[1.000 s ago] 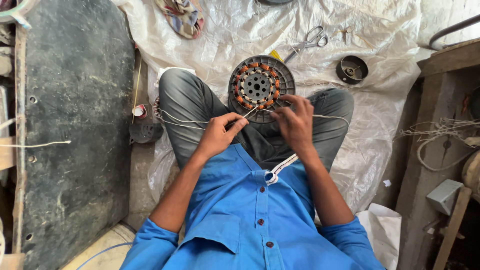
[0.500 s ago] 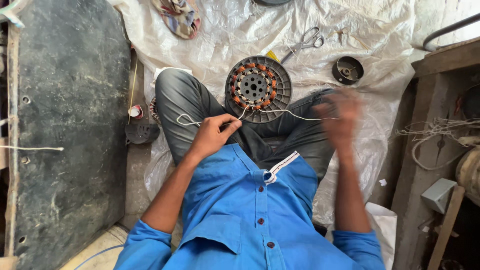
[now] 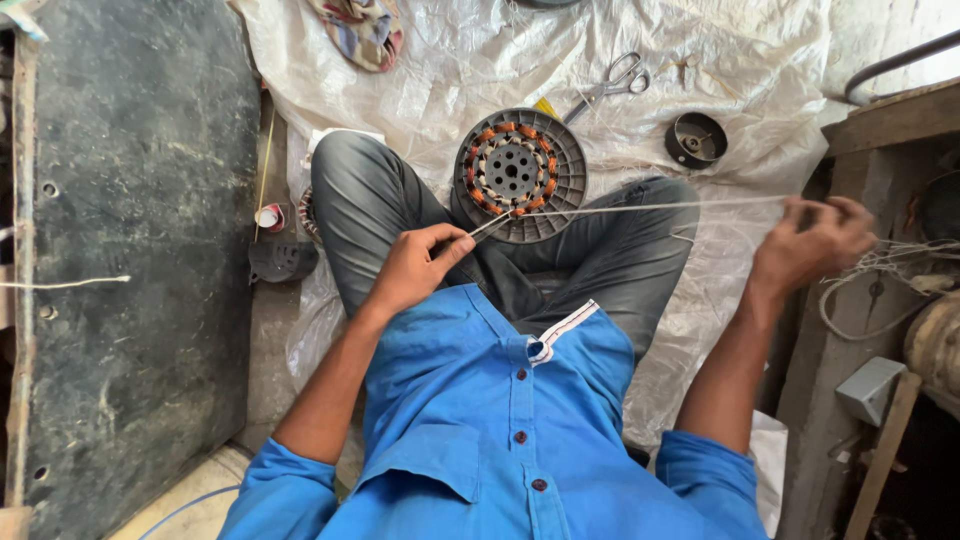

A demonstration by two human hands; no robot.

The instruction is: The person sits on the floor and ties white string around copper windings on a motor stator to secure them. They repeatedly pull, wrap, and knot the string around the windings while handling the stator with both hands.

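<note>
Tautly, both hands (image 3: 415,270) (image 3: 810,245) stretch thin white cord (image 3: 650,208) from ribbed round stator (image 3: 520,175).

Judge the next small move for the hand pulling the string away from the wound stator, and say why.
Probably a return of the right hand toward the stator: that arm is stretched far out to the side and the white string runs taut from the windings to it, while the left hand pinches a thin tool near the stator's rim.
</note>
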